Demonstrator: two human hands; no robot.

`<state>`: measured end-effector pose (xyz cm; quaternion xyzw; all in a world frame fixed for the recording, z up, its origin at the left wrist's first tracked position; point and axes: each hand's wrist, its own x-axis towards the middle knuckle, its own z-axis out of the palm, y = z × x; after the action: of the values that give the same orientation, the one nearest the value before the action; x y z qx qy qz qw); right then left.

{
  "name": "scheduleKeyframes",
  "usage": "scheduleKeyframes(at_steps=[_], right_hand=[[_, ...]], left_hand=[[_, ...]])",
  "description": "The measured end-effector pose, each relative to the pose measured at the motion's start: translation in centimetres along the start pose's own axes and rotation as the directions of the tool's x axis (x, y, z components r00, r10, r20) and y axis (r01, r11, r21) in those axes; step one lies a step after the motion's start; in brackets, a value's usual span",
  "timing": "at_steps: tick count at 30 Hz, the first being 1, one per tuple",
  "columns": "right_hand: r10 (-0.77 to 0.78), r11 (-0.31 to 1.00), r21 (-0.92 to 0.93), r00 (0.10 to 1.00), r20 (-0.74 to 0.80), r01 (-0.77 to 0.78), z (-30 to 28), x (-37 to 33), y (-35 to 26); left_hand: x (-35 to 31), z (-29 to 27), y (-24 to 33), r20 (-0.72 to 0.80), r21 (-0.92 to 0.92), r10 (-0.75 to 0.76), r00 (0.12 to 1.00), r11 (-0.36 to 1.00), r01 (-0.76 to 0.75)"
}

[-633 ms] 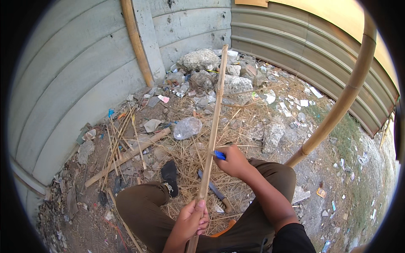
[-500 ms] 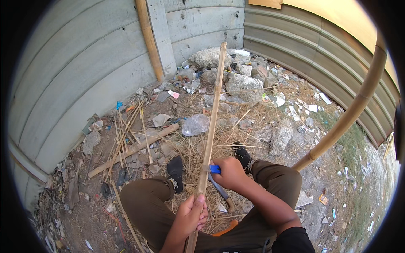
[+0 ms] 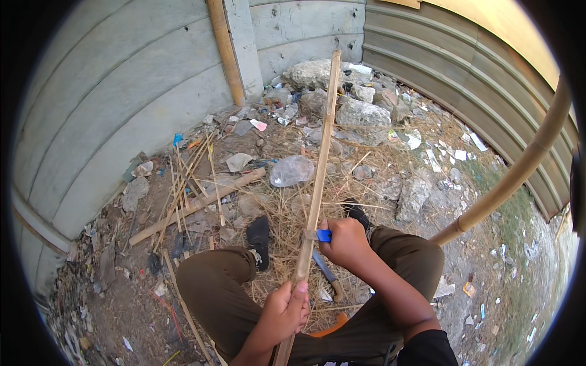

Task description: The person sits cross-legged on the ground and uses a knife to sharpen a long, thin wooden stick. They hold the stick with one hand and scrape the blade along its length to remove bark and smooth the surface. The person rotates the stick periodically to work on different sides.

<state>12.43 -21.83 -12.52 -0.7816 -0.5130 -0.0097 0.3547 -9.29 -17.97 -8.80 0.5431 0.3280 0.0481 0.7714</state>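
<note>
A long split bamboo slat (image 3: 321, 161) slants from my lap up and away past my feet. My left hand (image 3: 285, 312) is wrapped round its lower part, thumb on top. Farther up, my right hand (image 3: 348, 245) is closed on a blue-handled tool (image 3: 324, 235). Its flat greyish end lies across the slat; fingers hide the rest, so I cannot tell its exact kind. Below my right hand, a large knife (image 3: 328, 276) with a wooden handle rests on the straw between my legs. An orange thing (image 3: 329, 326), partly covered, shows near my lap.
Thin bamboo sticks (image 3: 183, 183) lie across a thicker bamboo piece (image 3: 198, 207) at left. A plastic bag (image 3: 292, 171) sits ahead, with rocks (image 3: 363, 113) behind it. A thick bamboo pole (image 3: 506, 183) rises at right. A concrete wall (image 3: 134, 91) and corrugated fence (image 3: 452, 73) enclose the corner.
The view has shifted slightly, so the surroundings sit a little to the right. My right hand and the blue-handled tool remain at about the same part of the slat. Both grips are unchanged.
</note>
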Motion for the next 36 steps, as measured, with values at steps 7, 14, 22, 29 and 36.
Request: scheduleKeyframes(at_steps=[7, 14, 22, 29, 36], right_hand=[[0.069, 0.989, -0.131, 0.997, 0.017, -0.066, 0.1, 0.5, 1.4], [0.287, 0.953, -0.05, 0.941, -0.177, -0.3, -1.4, 3.2, 5.3], [0.499, 0.702, 0.456, 0.834, 0.235, -0.548, -5.3, 5.1, 9.8], [-0.11, 0.02, 0.799, 0.793, 0.6, -0.601, -9.6, 3.6, 9.9], [0.157, 0.885, 0.451, 0.986, -0.061, -0.114, -2.8, 1.4, 4.1]], left_hand=[[0.1, 0.6, -0.1, 0.018, -0.026, 0.0, 1.0, 1.0, 0.001], [0.2, 1.7, -1.2, 0.089, 0.033, -0.016, 0.996, 0.999, 0.013], [0.1, 2.5, -1.2, 0.135, 0.076, -0.104, 0.985, 0.993, 0.094], [-0.7, 2.1, -1.1, 0.36, -0.031, -0.058, 0.931, 0.997, 0.074], [0.1, 0.7, -0.6, 0.348, -0.206, 0.006, 0.938, 0.976, 0.07]])
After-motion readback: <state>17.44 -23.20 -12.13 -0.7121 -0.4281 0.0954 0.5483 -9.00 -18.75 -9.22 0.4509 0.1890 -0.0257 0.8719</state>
